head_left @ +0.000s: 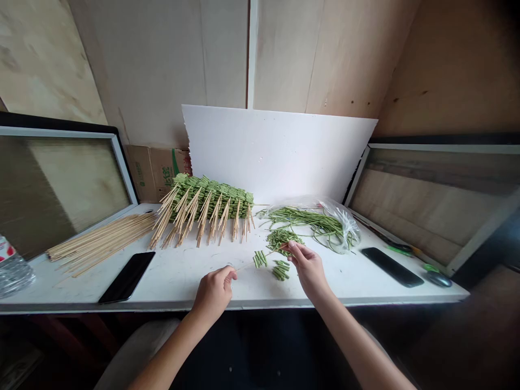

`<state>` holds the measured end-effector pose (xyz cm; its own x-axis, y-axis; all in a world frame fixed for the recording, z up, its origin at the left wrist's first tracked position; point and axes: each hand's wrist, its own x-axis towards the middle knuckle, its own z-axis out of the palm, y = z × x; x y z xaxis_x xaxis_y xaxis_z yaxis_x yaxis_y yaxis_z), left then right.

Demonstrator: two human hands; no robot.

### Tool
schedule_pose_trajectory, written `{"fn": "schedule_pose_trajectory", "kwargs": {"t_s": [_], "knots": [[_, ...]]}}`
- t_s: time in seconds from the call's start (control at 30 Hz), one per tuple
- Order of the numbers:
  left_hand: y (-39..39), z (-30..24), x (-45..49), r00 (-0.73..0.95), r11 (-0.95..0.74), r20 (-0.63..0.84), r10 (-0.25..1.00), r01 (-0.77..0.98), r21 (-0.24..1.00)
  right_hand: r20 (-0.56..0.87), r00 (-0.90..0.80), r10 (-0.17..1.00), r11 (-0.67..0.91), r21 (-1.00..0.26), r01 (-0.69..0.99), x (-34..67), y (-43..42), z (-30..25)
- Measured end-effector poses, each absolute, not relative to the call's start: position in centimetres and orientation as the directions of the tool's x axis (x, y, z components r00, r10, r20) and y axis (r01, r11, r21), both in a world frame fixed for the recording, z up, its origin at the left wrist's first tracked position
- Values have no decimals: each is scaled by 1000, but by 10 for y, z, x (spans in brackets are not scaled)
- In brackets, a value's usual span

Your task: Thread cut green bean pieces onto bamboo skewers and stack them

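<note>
My left hand is closed around the blunt end of a thin wooden skewer. Several short green bean pieces are threaded side by side on it. At the skewer's far end, my right hand pinches with thumb and forefinger; whether a bean piece is also between them is hidden. Just below lies a small group of cut bean pieces on the white table. Behind the right fingers is a larger heap of cut beans.
Filled bean skewers are stacked at the back, handles toward me. Bare skewers lie left, beside a phone and plastic bottle. Long beans rest in a clear bag; another dark phone and scissors lie right.
</note>
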<state>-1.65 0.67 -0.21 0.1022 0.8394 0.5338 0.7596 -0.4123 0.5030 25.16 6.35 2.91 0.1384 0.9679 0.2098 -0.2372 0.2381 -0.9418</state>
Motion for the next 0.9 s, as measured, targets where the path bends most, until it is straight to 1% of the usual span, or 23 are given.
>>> {"fn": "schedule_pose_trajectory", "kwargs": {"t_s": [0.23, 0.37, 0.47, 0.8, 0.9], "knots": [[6, -1, -14, 81, -400, 526, 847, 749, 528, 289, 244, 926, 328, -935, -137, 241, 54, 27], [6, -2, -15, 80, -408, 536, 840, 745, 528, 329, 282, 901, 360, -930, -66, 233, 42, 34], [5, -2, -14, 77, -412, 542, 837, 740, 531, 341, 292, 893, 369, -928, -44, 228, 37, 36], [-3, 1, 0, 83, -442, 545, 834, 691, 571, 271, 195, 942, 300, -944, -138, 205, 26, 21], [-4, 1, 2, 82, -435, 534, 841, 689, 579, 225, 185, 957, 258, -949, -179, 202, 25, 16]]}}
